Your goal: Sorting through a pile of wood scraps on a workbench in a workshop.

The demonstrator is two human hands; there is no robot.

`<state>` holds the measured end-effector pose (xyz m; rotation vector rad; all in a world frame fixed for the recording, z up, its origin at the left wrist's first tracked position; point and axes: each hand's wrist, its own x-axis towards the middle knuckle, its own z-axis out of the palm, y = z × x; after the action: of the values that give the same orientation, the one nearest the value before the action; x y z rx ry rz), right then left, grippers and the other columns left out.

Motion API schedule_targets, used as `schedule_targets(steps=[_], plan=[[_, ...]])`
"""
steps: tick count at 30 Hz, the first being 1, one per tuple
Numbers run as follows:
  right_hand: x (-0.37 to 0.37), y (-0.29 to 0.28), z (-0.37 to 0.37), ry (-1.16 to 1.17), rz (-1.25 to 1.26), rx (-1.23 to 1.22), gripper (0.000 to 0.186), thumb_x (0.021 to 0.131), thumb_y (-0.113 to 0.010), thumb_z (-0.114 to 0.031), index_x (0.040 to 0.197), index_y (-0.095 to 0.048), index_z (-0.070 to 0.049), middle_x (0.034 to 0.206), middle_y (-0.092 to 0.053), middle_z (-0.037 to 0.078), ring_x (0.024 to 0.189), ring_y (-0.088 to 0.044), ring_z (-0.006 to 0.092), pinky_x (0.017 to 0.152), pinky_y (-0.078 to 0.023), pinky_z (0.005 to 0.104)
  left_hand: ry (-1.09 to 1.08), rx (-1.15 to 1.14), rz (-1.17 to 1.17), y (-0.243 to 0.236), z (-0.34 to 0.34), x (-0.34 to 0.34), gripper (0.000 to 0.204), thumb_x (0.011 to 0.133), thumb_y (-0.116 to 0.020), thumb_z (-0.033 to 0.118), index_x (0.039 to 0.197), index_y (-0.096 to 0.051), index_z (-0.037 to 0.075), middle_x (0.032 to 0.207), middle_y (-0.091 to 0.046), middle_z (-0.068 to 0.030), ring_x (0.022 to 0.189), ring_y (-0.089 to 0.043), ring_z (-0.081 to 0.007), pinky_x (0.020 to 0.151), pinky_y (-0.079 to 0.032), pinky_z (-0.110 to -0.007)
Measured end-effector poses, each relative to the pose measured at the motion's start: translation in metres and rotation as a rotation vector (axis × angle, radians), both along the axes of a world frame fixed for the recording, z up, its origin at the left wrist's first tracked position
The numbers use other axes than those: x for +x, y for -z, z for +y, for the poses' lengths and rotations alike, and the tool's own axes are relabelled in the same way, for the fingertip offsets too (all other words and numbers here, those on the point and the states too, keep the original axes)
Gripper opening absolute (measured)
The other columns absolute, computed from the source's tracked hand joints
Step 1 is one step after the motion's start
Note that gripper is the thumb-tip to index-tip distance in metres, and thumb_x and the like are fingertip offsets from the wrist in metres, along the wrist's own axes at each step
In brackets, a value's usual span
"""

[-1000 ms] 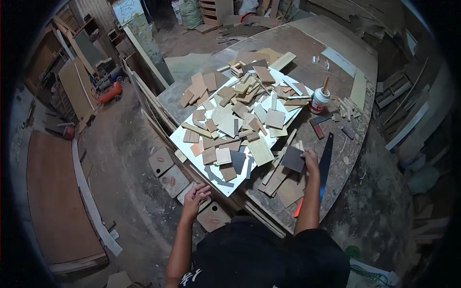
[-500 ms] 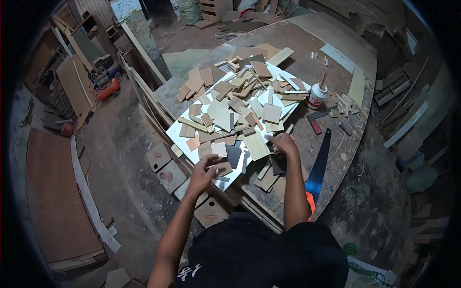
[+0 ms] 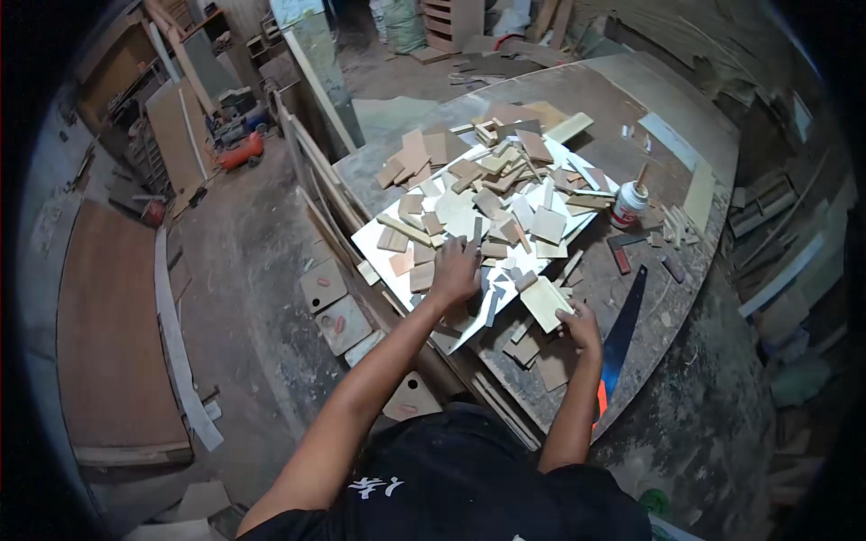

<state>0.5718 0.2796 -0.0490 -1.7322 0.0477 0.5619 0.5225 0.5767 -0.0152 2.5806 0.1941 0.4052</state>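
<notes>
A white board [image 3: 379,236] on the round workbench [image 3: 631,99] carries a heap of small wood offcuts [image 3: 492,194]. My left hand [image 3: 454,273] lies spread over the pieces at the board's near part, fingers apart, pressing on them. My right hand [image 3: 577,323] is at the board's near right corner, fingers on the edge of a pale rectangular wood piece [image 3: 545,302]. Darker brown scraps [image 3: 528,350] lie just below that hand on the bench.
A white glue bottle [image 3: 628,205] with a stick in it stands right of the heap. A blue handsaw [image 3: 621,338] with an orange handle lies at the bench's near right edge. Plywood sheets [image 3: 108,325] and cut-out panels [image 3: 332,302] cover the floor on the left.
My left hand has risen from the bench's edge onto the offcuts on the board. My right hand has moved down and right to the pale piece at the board's corner.
</notes>
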Motion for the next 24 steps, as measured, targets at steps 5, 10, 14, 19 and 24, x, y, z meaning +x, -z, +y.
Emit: schedule_targets(steps=[5, 10, 14, 19, 24], plan=[[-0.033, 0.02, -0.023, 0.135, 0.049, 0.018, 0.023, 0.082, -0.063, -0.009, 0.105, -0.06, -0.004, 0.072, -0.061, 0.001, 0.051, -0.054, 0.0072, 0.044, -0.042, 0.0215, 0.135, 0.36, -0.013, 0.006, -0.004, 0.031, 0.048, 0.077, -0.061, 0.026, 0.12, -0.051, 0.005, 0.135, -0.034, -0.0247, 0.131, -0.02, -0.0446, 0.102, -0.017, -0.065], [-0.053, 0.043, -0.028, 0.243, 0.079, -0.099, 0.024, 0.084, -0.06, -0.007, 0.107, -0.06, -0.004, 0.073, -0.061, 0.001, 0.053, -0.053, 0.0046, 0.042, -0.042, 0.0201, 0.215, 0.469, -0.152, 0.02, 0.005, 0.048, 0.036, 0.076, -0.058, 0.02, 0.107, -0.054, 0.002, 0.125, -0.043, -0.0234, 0.127, -0.028, -0.044, 0.1, -0.02, -0.066], [-0.064, 0.068, -0.031, 0.412, -0.259, -0.505, 0.038, 0.074, -0.068, -0.014, 0.109, -0.059, -0.003, 0.08, -0.065, 0.013, 0.072, -0.063, 0.0314, 0.068, -0.052, 0.0381, 0.223, 0.401, -0.129, 0.017, -0.003, 0.048, 0.037, 0.077, -0.059, 0.021, 0.108, -0.053, 0.001, 0.122, -0.045, -0.0215, 0.125, -0.032, -0.0417, 0.101, -0.019, -0.065], [-0.071, 0.015, 0.012, 0.359, -0.468, -0.62, 0.05, 0.076, -0.068, -0.016, 0.12, -0.05, -0.004, 0.122, -0.052, 0.02, 0.108, -0.054, 0.0347, 0.081, -0.049, 0.0401, 0.141, -0.165, -0.094, -0.002, -0.012, 0.021, 0.027, 0.085, -0.052, 0.021, 0.103, -0.053, 0.0, 0.1, -0.056, -0.022, 0.096, -0.052, -0.0395, 0.082, -0.04, -0.048], [-0.05, -0.012, 0.058, 0.202, -0.169, 0.187, 0.044, 0.084, -0.062, -0.012, 0.125, -0.047, -0.003, 0.111, -0.059, 0.012, 0.088, -0.061, 0.018, 0.067, -0.051, 0.0293, 0.274, -0.738, 0.11, 0.006, -0.038, -0.007, 0.029, 0.092, -0.044, 0.023, 0.086, -0.056, -0.003, 0.072, -0.059, -0.0145, 0.067, -0.06, -0.0266, 0.063, -0.045, -0.038]])
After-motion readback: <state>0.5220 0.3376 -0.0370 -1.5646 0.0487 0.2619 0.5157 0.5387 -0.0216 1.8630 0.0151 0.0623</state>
